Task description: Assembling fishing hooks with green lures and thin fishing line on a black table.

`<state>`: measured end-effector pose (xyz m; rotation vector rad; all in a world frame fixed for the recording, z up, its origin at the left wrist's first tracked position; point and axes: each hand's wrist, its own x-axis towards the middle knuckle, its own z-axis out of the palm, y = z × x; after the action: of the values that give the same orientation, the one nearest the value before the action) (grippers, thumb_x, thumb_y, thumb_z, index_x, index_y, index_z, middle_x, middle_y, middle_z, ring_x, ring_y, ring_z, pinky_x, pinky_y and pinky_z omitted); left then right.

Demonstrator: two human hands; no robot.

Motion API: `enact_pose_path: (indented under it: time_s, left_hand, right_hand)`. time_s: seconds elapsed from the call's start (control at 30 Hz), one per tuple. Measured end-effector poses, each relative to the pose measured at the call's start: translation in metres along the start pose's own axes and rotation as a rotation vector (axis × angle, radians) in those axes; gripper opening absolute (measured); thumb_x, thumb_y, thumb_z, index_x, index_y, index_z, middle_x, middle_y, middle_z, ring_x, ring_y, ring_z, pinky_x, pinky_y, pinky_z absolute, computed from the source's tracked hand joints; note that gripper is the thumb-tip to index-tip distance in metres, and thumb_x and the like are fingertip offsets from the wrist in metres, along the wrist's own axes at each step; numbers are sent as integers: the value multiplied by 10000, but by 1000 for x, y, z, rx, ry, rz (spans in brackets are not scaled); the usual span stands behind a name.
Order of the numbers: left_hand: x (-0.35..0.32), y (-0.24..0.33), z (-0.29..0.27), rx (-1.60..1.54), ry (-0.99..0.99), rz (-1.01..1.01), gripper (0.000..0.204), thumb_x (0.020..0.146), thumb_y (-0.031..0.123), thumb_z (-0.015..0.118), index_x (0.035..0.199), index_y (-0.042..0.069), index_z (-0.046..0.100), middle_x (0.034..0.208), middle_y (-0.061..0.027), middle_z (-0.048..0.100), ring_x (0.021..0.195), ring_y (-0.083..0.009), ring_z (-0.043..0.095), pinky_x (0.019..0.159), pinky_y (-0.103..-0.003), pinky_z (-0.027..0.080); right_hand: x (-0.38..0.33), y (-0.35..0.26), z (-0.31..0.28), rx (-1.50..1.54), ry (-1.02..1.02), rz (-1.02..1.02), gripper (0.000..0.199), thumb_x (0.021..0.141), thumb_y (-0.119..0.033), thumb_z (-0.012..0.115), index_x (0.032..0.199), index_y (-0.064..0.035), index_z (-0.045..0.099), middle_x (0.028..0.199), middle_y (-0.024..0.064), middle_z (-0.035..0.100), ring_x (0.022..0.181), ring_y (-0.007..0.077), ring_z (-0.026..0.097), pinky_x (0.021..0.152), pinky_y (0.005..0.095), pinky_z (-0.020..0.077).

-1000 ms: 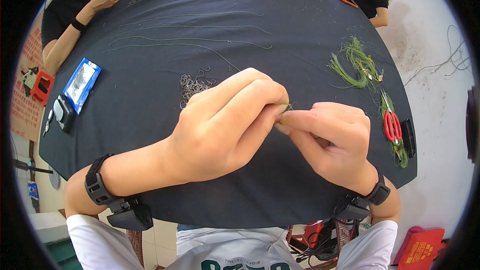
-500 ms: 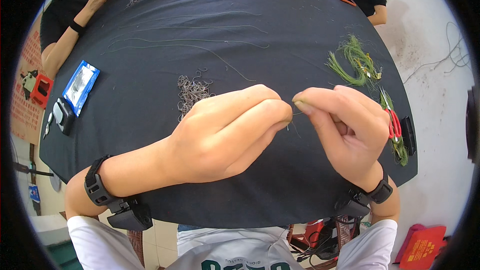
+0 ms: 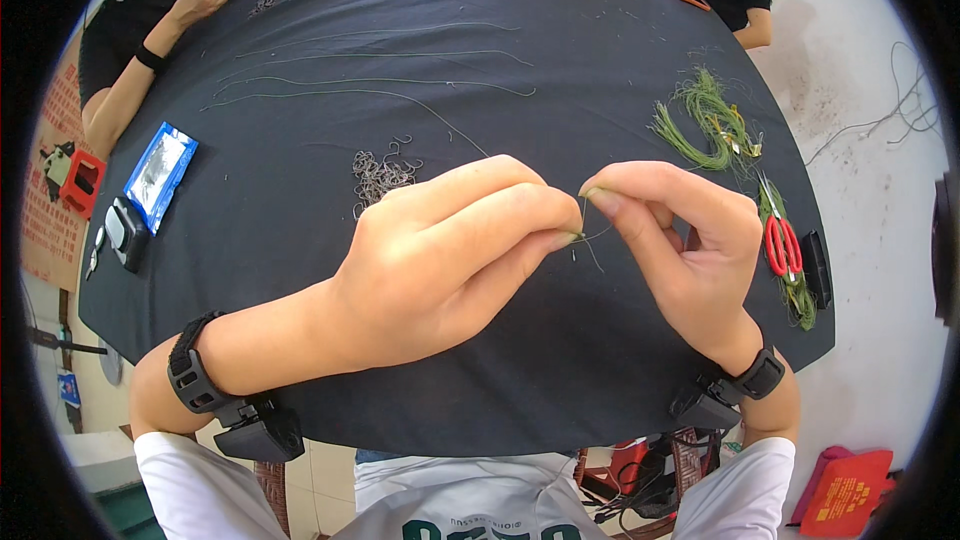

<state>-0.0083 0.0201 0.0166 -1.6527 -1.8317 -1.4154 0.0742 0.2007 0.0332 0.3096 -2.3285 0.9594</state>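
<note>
Over the middle of the table my left hand (image 3: 455,265) is closed, thumb and fingertips pinched together. A thin dark-green fishing line (image 3: 598,235) comes out at its fingertips, with a small loop and a loose tail hanging there. Whatever else sits in that pinch is hidden. Close by on the right, my right hand (image 3: 690,245) pinches the same line between thumb and forefinger, its other fingers curled. Beyond my left hand lies a tangled heap of small dark fish hooks (image 3: 380,178), partly covered by the hand.
Several lengths of line (image 3: 390,53) lie across the black tablecloth (image 3: 560,0). To the right are green line bundles (image 3: 715,120) and red-handled scissors (image 3: 783,245). A blue packet (image 3: 162,175) and a black-and-white device (image 3: 125,232) lie left. Two people sit at the far side.
My right hand has shifted slightly left and up, turning a little. More of the line and its loop now shows between the hands. My left hand has moved only slightly.
</note>
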Motion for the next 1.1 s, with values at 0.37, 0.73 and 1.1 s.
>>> enact_pose_path:
  time_s: [0.37,0.73,1.1]
  left_hand:
    - [-1,1,0,15,0,-33,137,769,-66,651,885,4,629,802,-69,626,573,-73,526,478,-191,394]
    - [-2,2,4,-19,15,-44,147,745,-93,640,852,8,624,755,-58,617,547,-66,510,457,-192,380]
    - [-2,3,-2,-36,50,-50,128,778,-70,635,876,10,614,787,-60,621,581,-71,526,484,-191,391]
  right_hand:
    - [1,-3,0,-16,10,-4,84,784,16,667,859,-20,675,575,-1,542,461,9,399,412,190,273]
    - [4,-4,-6,-205,19,-280,166,692,28,711,836,-49,679,598,63,575,453,155,492,423,250,368]
    - [-1,-1,3,207,-160,99,96,805,21,638,890,-15,666,495,-44,405,463,-8,288,425,194,216]
